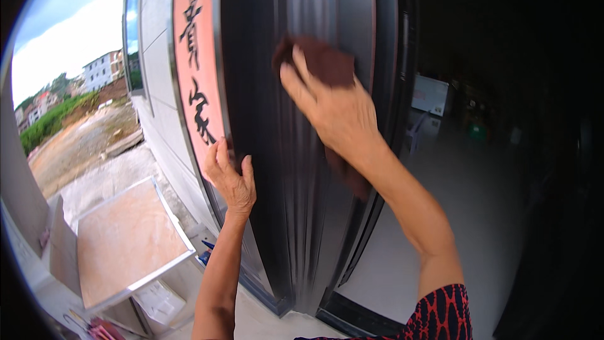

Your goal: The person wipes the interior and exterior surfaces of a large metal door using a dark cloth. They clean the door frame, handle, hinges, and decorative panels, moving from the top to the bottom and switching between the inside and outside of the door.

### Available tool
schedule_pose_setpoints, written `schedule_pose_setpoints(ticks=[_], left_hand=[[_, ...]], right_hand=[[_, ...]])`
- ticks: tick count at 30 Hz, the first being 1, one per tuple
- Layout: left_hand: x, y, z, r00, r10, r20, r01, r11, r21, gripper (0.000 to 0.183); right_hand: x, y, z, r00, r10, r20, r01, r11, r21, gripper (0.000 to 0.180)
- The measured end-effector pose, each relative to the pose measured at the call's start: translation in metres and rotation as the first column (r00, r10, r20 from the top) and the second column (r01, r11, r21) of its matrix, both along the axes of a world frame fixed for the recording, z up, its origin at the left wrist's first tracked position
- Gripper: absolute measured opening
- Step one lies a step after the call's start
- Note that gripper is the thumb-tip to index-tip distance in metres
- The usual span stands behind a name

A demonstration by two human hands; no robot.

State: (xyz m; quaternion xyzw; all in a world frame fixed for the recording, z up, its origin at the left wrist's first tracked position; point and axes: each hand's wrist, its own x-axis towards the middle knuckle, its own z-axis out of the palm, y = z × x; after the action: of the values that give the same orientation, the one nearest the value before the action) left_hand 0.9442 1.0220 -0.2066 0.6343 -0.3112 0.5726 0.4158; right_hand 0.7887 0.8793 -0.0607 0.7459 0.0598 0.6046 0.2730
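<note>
My right hand (339, 108) presses a dark maroon cloth (328, 61) flat against the dark grooved metal door frame (306, 198). One end of the cloth hangs below the wrist, and the hand is slightly blurred. Lower and to the left, my left hand (231, 177) rests with spread fingers at the edge between the frame and a pink paper strip (196, 71). It holds nothing. The strip bears black brush writing and runs up the wall beside the frame.
A table with a light tan top (132, 241) stands at the lower left, with a folded umbrella (101, 330) near it. Right of the frame a doorway opens onto a dim room with a pale floor (448, 226), a white chest freezer (429, 94) and a plastic chair (416, 132).
</note>
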Motion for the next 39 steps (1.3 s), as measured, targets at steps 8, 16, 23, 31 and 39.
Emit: schedule_pose_setpoints(ticks=[8, 16, 23, 31, 39], left_hand=[[0.004, 0.006, 0.002, 0.998, -0.053, -0.017, 0.053, 0.999, -0.015, 0.052], [0.011, -0.002, 0.001, 0.984, -0.178, 0.017, 0.178, 0.982, -0.059, 0.064], [0.030, 0.000, -0.021, 0.900, -0.430, -0.072, 0.414, 0.895, -0.162, 0.073], [0.031, 0.017, -0.013, 0.618, -0.786, -0.014, 0.733, 0.583, -0.350, 0.109], [0.048, 0.040, -0.012, 0.617, -0.781, -0.094, 0.786, 0.609, 0.105, 0.104]], right_hand=[[0.008, 0.005, -0.058, 0.841, -0.044, -0.539, -0.136, 0.947, -0.290, 0.030], [0.089, 0.030, 0.111, 0.955, 0.210, 0.210, -0.275, 0.891, 0.361, 0.042], [0.158, 0.075, 0.040, 0.809, 0.498, 0.312, -0.582, 0.752, 0.309, 0.053], [0.144, 0.106, -0.121, 0.855, 0.448, 0.261, -0.513, 0.657, 0.552, 0.060], [0.141, 0.124, -0.223, 0.924, 0.303, 0.235, -0.375, 0.593, 0.713, 0.059]])
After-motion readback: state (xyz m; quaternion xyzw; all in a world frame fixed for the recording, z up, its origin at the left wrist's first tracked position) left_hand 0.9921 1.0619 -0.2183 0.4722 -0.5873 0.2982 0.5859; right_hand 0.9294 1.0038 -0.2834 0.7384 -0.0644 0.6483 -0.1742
